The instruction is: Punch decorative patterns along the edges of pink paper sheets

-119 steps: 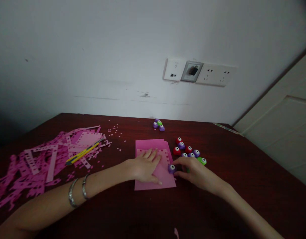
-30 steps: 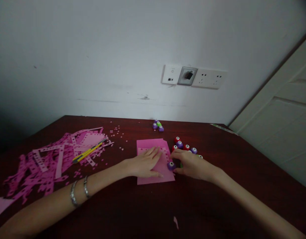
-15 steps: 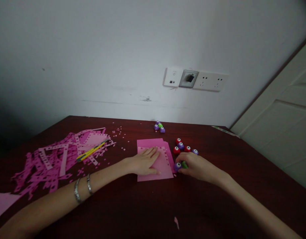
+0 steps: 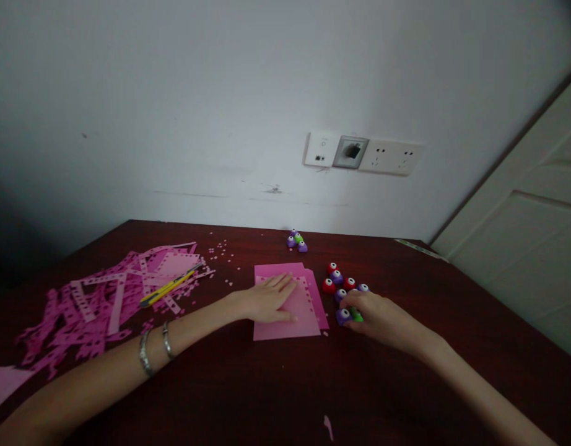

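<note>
- Pink paper sheets (image 4: 298, 316) at centre on the dark table (image 4: 267, 390), stacked unevenly; small holes along the far and right edges of the top one;
- left hand (image 4: 269, 301) spread flat on top, palm down, fingers stretched far and right, gripping nothing; best pressed evenly, to stop any sliding;
- right hand (image 4: 373, 316) just right of the stack, thumb and fingers curled at a purple punch (image 4: 344, 317), with a green punch (image 4: 357, 314) partly hidden beneath; cannot tell whether gripped firmly or merely touched;
- hold the purple body by its sides, off the eye-like button; move it clear of the red punches (image 4: 329, 286) on the far side;
- well to the left, scrap strips (image 4: 117, 303) and a yellow cutter (image 4: 173, 285); best left apart.
</note>
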The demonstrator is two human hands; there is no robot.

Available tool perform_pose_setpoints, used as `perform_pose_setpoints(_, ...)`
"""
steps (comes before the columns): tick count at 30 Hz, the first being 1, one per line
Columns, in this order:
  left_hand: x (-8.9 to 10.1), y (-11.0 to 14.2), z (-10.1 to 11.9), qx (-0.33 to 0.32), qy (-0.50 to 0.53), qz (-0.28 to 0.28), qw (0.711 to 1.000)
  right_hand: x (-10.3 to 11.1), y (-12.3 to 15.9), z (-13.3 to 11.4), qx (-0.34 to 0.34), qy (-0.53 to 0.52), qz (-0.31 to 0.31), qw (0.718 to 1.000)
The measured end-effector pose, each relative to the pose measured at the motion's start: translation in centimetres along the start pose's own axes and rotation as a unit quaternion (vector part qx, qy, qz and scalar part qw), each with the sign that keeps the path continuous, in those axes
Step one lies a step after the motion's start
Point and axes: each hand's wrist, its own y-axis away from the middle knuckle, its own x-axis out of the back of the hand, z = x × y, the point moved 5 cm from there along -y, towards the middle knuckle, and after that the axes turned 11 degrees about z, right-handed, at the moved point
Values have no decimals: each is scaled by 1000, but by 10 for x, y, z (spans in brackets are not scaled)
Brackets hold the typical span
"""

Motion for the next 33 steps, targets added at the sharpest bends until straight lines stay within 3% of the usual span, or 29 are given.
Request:
perform_pose_setpoints(4, 7, -4, -4, 1, 13, 11, 1000, -3, 2, 3, 7, 24, -4, 1000)
perform_pose_setpoints(8, 21, -17, -16, 16, 0, 71, 997, 2, 2, 1, 6, 22, 13, 1000)
perform_pose_setpoints(13, 44, -53, -53, 42, -10, 208, 977, 18, 3, -21, 25, -23, 52, 998)
perform_pose_setpoints(17, 55, -88, -91, 100, 46, 275, 955, 21, 4, -47, 61, -72, 40, 995)
perform_pose_setpoints(24, 49, -125, -117, 125, 81, 262, 954, 3, 5, -61, 89, -86, 24, 992)
perform_pose_setpoints(33, 46, -134, -117, 131, 92, 256, 953, -1, 5, -55, 83, -85, 14, 993)
